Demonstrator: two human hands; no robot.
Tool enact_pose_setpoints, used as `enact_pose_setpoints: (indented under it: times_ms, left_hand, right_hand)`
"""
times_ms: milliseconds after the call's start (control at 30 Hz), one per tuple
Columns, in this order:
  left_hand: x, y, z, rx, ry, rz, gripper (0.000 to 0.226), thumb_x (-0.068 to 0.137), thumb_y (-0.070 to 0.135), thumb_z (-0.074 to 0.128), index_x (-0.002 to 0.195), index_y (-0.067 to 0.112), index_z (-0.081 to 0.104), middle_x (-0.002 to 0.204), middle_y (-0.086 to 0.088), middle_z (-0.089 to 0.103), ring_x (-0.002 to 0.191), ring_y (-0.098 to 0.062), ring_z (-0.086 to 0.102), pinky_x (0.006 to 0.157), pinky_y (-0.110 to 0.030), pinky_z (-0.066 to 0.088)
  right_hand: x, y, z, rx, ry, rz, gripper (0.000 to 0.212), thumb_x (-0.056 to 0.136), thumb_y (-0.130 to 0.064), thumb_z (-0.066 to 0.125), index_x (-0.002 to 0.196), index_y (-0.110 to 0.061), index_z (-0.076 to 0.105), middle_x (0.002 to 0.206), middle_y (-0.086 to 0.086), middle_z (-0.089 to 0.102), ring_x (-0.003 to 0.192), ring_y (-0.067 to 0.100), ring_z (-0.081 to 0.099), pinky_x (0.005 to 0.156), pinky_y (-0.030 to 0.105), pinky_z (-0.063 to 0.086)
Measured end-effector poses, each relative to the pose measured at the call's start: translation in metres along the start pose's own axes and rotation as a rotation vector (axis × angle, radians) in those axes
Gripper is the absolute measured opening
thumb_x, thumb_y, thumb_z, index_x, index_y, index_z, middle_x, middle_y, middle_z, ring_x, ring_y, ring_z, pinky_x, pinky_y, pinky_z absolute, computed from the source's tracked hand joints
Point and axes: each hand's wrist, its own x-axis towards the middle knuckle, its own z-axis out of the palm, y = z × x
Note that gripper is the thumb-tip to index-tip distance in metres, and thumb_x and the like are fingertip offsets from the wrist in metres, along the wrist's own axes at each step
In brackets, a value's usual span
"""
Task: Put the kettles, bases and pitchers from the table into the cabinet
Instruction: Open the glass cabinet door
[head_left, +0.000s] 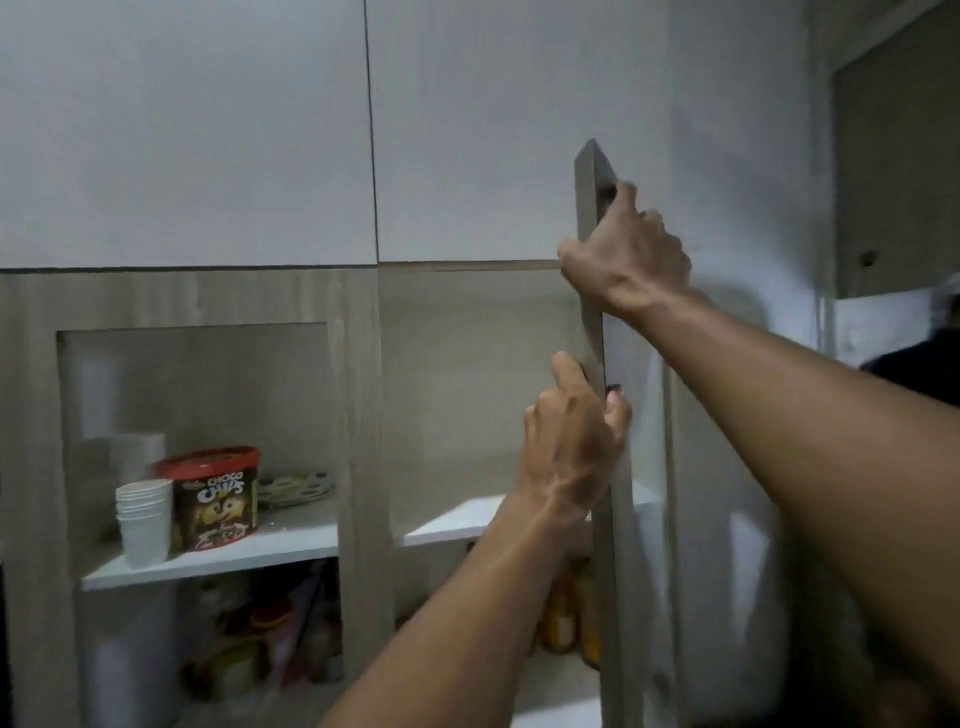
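While both hands work the cabinet door (597, 322), which stands edge-on to the head camera, none of the kettles, bases or pitchers shows anywhere in this one view; they are presumably on the surface out of frame, so the step in hand is getting the cabinet ready to receive them.

The right hand (626, 254), at about 1 o'clock from centre, has its grip closed around the door's upper edge, fingers wrapped over the far face. The left hand (574, 441), at about 4 o'clock, pinches the same edge lower down, thumb on one face and fingers on the other. Motion blur makes it hard to say whether the door is swinging out or in, though it looks fully opened.

Behind the door an upper shelf (452, 519) lies bare at 5 o'clock. Toward 8 o'clock, behind a glass panel, sit a stack of white cups (144, 519), a Choco Chips tub (215, 499) just beside it, and a patterned plate (296, 488) near the tub. Packets crowd the lower shelf (270, 639).

To do this well, I would swing the door wide until it rests without springing back, release both hands together, and keep the bare upper shelf for the tall kettles and pitchers.
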Motion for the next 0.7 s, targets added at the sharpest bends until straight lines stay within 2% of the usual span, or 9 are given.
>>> enact_pose_setpoints:
  times_ms: [100,167,233,333,400,467,533,600,700]
  left_hand:
    - [-0.018,0.055,0.022,-0.080,-0.095,0.019,0.032,0.089,0.034,0.062,0.102,0.017,0.039,0.083,-0.008,0.065,0.076,-0.031,0.063,0.063,-0.036,0.047]
    - [-0.029,0.089,0.041,-0.142,-0.171,-0.030,0.042,0.086,0.037,0.066,0.114,0.019,0.041,0.091,-0.007,0.068,0.079,-0.023,0.063,0.065,-0.029,0.047]
    - [-0.038,0.118,0.064,-0.227,-0.283,-0.106,0.055,0.083,0.039,0.071,0.124,0.018,0.041,0.100,-0.006,0.067,0.086,-0.021,0.066,0.072,-0.029,0.054]
    - [-0.046,0.165,0.100,-0.341,-0.399,-0.217,0.063,0.076,0.040,0.079,0.121,0.014,0.043,0.099,-0.005,0.061,0.086,-0.024,0.071,0.073,-0.034,0.061]
    - [-0.048,0.194,0.129,-0.400,-0.446,-0.292,0.048,0.076,0.037,0.080,0.101,0.012,0.046,0.084,-0.001,0.056,0.080,-0.025,0.073,0.066,-0.034,0.062]
    - [-0.051,0.220,0.164,-0.368,-0.461,-0.301,0.045,0.074,0.041,0.080,0.086,0.012,0.048,0.081,-0.004,0.058,0.083,-0.026,0.072,0.070,-0.039,0.061]
    - [-0.053,0.242,0.203,-0.312,-0.450,-0.294,0.055,0.071,0.050,0.079,0.097,0.007,0.055,0.094,-0.010,0.067,0.089,-0.027,0.070,0.073,-0.039,0.059]
    - [-0.053,0.262,0.240,-0.294,-0.431,-0.307,0.070,0.070,0.056,0.078,0.112,0.005,0.056,0.106,-0.012,0.067,0.096,-0.028,0.067,0.077,-0.038,0.054]
    - [-0.045,0.290,0.290,-0.309,-0.417,-0.347,0.079,0.069,0.060,0.075,0.117,0.000,0.056,0.115,-0.018,0.063,0.105,-0.033,0.063,0.081,-0.041,0.054]
  right_hand:
    - [-0.010,0.038,-0.058,-0.021,-0.067,0.160,0.035,0.083,-0.035,0.051,0.102,-0.009,0.065,0.103,0.017,0.069,0.086,0.038,0.068,0.072,0.037,0.056]
    - [-0.012,0.066,-0.096,-0.014,-0.096,0.203,0.023,0.082,-0.028,0.054,0.082,-0.007,0.063,0.086,0.013,0.068,0.071,0.035,0.068,0.062,0.039,0.062]
    - [-0.013,0.096,-0.128,-0.027,-0.099,0.222,0.019,0.082,-0.025,0.056,0.069,-0.010,0.056,0.075,0.011,0.063,0.071,0.034,0.067,0.056,0.034,0.057]
    - [-0.011,0.146,-0.172,-0.131,-0.051,0.245,0.023,0.080,-0.021,0.056,0.062,-0.010,0.050,0.065,0.008,0.055,0.071,0.034,0.062,0.054,0.028,0.041]
    - [-0.006,0.180,-0.197,-0.149,-0.031,0.264,0.027,0.084,-0.016,0.058,0.060,-0.009,0.046,0.062,0.008,0.051,0.066,0.030,0.057,0.051,0.027,0.034]
    - [0.000,0.216,-0.220,-0.144,-0.026,0.282,0.028,0.087,-0.014,0.058,0.062,-0.008,0.046,0.064,0.008,0.051,0.067,0.030,0.057,0.050,0.027,0.038]
    - [0.010,0.254,-0.238,-0.121,-0.028,0.302,0.027,0.088,-0.016,0.058,0.065,-0.007,0.048,0.068,0.010,0.054,0.071,0.034,0.060,0.057,0.033,0.051]
    - [0.022,0.291,-0.251,-0.110,-0.040,0.307,0.026,0.090,-0.018,0.057,0.068,-0.006,0.050,0.074,0.013,0.058,0.073,0.034,0.061,0.061,0.035,0.052]
    - [0.045,0.338,-0.268,-0.081,-0.081,0.298,0.027,0.093,-0.020,0.056,0.072,-0.007,0.048,0.084,0.015,0.058,0.078,0.031,0.062,0.069,0.041,0.054]
